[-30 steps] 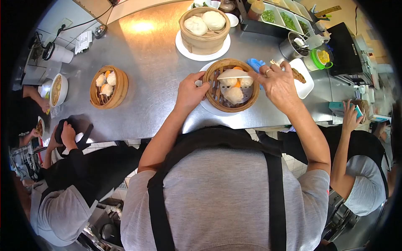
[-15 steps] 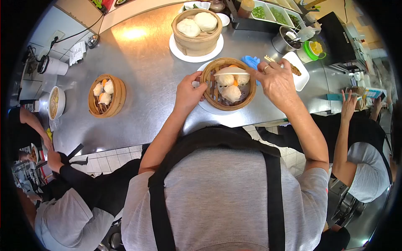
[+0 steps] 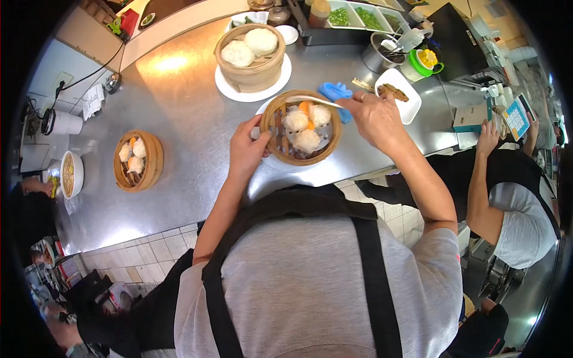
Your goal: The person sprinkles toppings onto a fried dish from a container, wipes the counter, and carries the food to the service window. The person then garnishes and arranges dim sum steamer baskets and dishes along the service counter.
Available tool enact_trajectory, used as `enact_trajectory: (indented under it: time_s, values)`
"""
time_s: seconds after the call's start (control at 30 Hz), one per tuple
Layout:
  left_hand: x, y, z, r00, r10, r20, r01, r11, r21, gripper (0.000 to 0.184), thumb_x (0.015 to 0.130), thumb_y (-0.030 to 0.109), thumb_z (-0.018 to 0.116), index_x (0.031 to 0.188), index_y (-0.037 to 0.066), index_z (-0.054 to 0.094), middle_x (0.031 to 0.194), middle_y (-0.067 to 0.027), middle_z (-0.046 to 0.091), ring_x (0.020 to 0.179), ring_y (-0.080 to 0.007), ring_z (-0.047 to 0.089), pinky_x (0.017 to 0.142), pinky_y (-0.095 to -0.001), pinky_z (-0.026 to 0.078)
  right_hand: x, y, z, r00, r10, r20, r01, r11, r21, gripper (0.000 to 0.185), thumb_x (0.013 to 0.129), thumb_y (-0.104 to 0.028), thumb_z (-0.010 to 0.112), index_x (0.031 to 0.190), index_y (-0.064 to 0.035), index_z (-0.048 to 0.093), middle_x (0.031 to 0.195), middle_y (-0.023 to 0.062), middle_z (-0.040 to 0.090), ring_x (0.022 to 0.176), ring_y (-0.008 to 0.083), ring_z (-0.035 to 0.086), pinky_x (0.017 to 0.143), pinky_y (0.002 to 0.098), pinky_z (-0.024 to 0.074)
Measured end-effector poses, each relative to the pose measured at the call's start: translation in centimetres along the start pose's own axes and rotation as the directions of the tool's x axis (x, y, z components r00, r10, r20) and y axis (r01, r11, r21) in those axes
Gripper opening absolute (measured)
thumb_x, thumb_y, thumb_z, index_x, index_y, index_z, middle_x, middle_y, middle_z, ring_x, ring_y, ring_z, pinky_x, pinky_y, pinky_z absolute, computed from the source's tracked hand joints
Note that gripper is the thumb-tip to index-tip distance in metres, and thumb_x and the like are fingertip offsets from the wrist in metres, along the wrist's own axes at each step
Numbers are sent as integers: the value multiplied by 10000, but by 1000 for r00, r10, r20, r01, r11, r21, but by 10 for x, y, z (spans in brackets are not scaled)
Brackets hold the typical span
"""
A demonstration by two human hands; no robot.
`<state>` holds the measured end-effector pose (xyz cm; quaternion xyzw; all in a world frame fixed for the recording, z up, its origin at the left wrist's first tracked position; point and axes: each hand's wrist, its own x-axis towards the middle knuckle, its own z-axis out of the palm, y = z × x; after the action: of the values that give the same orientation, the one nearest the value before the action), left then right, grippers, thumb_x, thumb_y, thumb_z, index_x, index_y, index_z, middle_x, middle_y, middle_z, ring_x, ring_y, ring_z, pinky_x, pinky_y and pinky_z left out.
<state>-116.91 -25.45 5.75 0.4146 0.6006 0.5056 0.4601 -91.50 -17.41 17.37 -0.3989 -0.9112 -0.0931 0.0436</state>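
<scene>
My left hand point(image 3: 247, 148) grips the left rim of a round bamboo steamer point(image 3: 276, 152), its thumb on the edge. Inside lie three pale dumplings point(image 3: 307, 141) with orange pieces between them. The steamer rests on a white plate point(image 3: 261, 111). At the upper right of the steamer, my right hand point(image 3: 374, 121) is closed on a white utensil point(image 3: 310, 99), probably a spoon, which reaches over the basket's far side. A blue cloth or glove point(image 3: 335, 91) lies just beyond the right hand.
Another steamer point(image 3: 154, 161) of dumplings stands left. Two buns fill a steamer point(image 3: 250, 73) at the back. A soup bowl point(image 3: 72, 175) is far left; a white dish point(image 3: 408, 107), metal pot point(image 3: 377, 57) and green-rimmed container point(image 3: 422, 65) stand right. A co-worker's hand point(image 3: 488, 138) is at far right.
The utensil has shifted from over the dumplings to the steamer's upper edge, uncovering them. The view has turned, and the co-worker at left has moved mostly out of sight.
</scene>
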Motion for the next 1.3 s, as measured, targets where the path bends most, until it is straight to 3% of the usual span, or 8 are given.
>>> enact_trajectory:
  time_s: [0.13, 0.33, 0.53, 0.7, 0.8, 0.97, 1.03, 1.3]
  values:
    - [-21, -8, -16, 991, -35, -128, 14, 987, -162, 379, 869, 129, 625, 1211, -10, 539, 1011, -81, 555, 613, -111, 580, 539, -245, 501, 22, 65, -30, 976, 99, -193, -118, 989, -88, 325, 760, -29, 545, 1026, -173, 663, 855, 50, 656, 739, 228, 650, 607, 366, 483]
    - [-82, -79, -127, 684, -268, -678, -85, 895, -439, 440, 913, 166, 569, 1286, -15, 424, 1072, -94, 538, 685, -135, 578, 590, -256, 506, 70, 190, -9, 838, 513, 185, -380, 792, -478, 321, 833, -142, 482, 1109, -204, 634, 1050, 93, 664, 955, 279, 641, 828, 431, 464]
    - [-107, -72, -217, 287, -361, -887, -92, 912, -401, 541, 922, 316, 507, 1373, 76, 328, 1029, -108, 535, 857, -202, 561, 605, -333, 525, 93, 337, 117, 969, -1, 248, -27, 994, 110, 306, 786, -143, 549, 1049, -42, 668, 949, 219, 656, 863, 355, 641, 777, 419, 482]
    - [-81, -73, -272, 402, -220, -889, 99, 975, -196, 547, 918, 404, 493, 1285, -1, 468, 1124, -129, 570, 650, -170, 607, 480, -281, 506, 77, 210, 43, 975, 190, -115, -217, 925, -311, 237, 887, -236, 549, 1049, -98, 653, 1063, 103, 633, 991, 279, 611, 835, 398, 468]
    - [-65, -58, -283, 530, -226, -817, 236, 965, -114, 550, 870, 415, 569, 1185, -34, 535, 979, -141, 624, 574, -175, 613, 446, -277, 499, 48, 232, 93, 982, 182, -49, -151, 915, 374, 210, 892, -195, 572, 1010, -41, 650, 949, 115, 653, 855, 223, 638, 740, 321, 492]
    - [-51, -76, -326, 626, -218, -748, 314, 949, -14, 638, 752, 358, 702, 1128, -127, 527, 845, -174, 640, 587, -199, 640, 516, -321, 519, 7, 67, 40, 964, 145, 222, -248, 788, 563, 145, 864, -132, 604, 900, -8, 670, 782, 101, 643, 684, 180, 575, 645, 284, 455]
    - [-55, -77, -317, 423, 487, -764, 588, 494, 641, 663, 765, 401, 679, 1186, -83, 512, 1134, -241, 540, 989, -301, 572, 838, -417, 461, -12, 42, 51, 935, 289, 204, -344, 606, 717, 132, 863, -123, 602, 917, -22, 666, 855, 96, 647, 681, 184, 577, 640, 284, 460]
    - [-22, 25, -85, 924, 369, -102, -248, 780, 574, 415, 741, 184, 713, 1126, 79, 598, 1237, -141, 495, 1149, -303, 482, 955, -384, 404, -32, -33, 55, 839, 483, 251, -482, 442, 757, 367, 853, -139, 618, 1199, -43, 542, 1067, 99, 633, 663, 127, 608, 607, 278, 496]
